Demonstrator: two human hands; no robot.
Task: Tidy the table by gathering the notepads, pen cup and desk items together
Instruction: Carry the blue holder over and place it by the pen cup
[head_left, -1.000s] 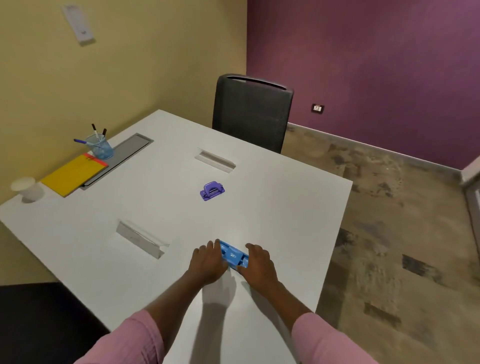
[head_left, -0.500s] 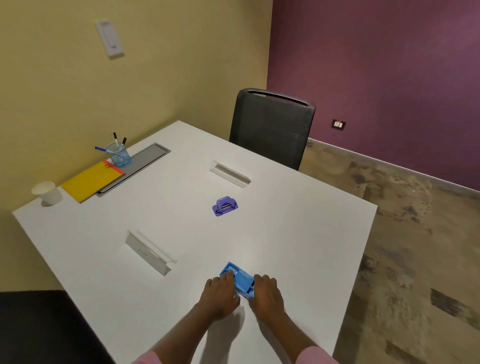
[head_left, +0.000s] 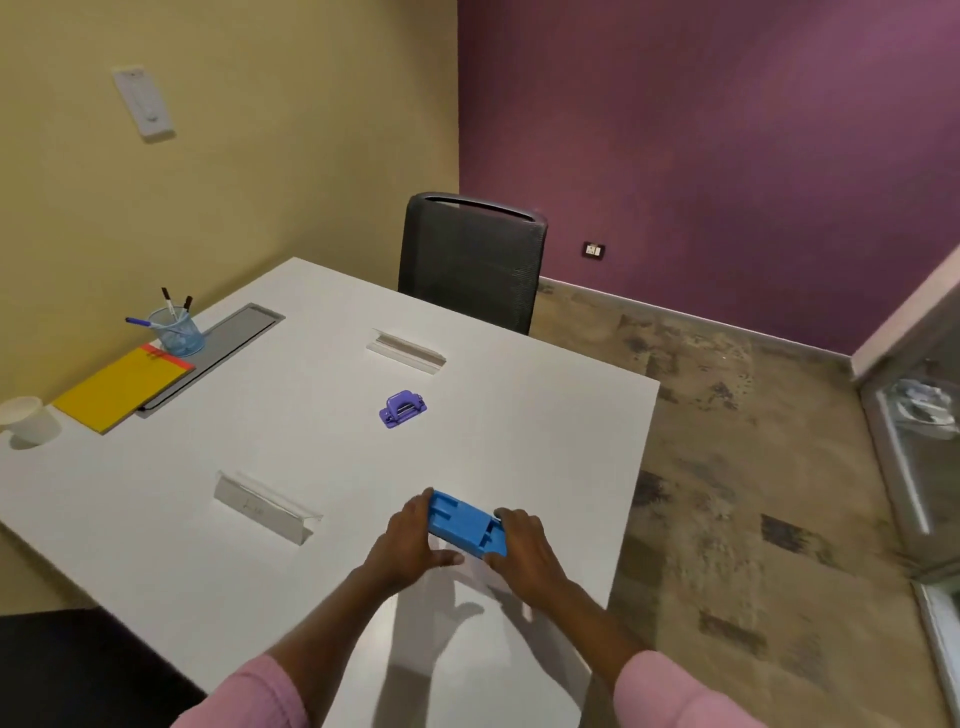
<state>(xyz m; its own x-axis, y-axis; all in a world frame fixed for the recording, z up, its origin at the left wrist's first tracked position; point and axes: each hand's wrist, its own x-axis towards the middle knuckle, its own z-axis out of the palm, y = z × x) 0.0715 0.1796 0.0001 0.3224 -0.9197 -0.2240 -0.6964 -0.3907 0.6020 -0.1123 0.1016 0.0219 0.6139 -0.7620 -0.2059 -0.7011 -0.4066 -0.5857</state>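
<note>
Both hands on a blue plastic desk item (head_left: 466, 527), prob. a stapler or similar, exact type not clear. Left hand (head_left: 410, 543) gripping its left end, fingers curled over far side, thumb stretched under near side. Right hand (head_left: 524, 545) gripping the right end in same way. So left grip and right grip both clenched on the blue item, which is held slightly tilted just above the tabletop (head_left: 291, 452), near the front-right edge; shadow visible underneath. Pink sleeves at bottom of view.

Purple hole punch (head_left: 402, 409) alone around middle of the tabletop, well apart from the hands. Yellow notepad (head_left: 122, 387) w/ red strip at its top lying near the far-left edge, partly over a grey cable tray lid (head_left: 228, 340). Blue mesh pen cup (head_left: 176, 330) w/ a few pens standing just beside the notepad's far end, on the grey lid. White paper cup (head_left: 26, 420) at left corner, near the notepad. Two opened cable flaps (head_left: 408, 351) (head_left: 265, 506) in the tabletop surface. Black mesh chair (head_left: 472, 260) at the far edge.
</note>
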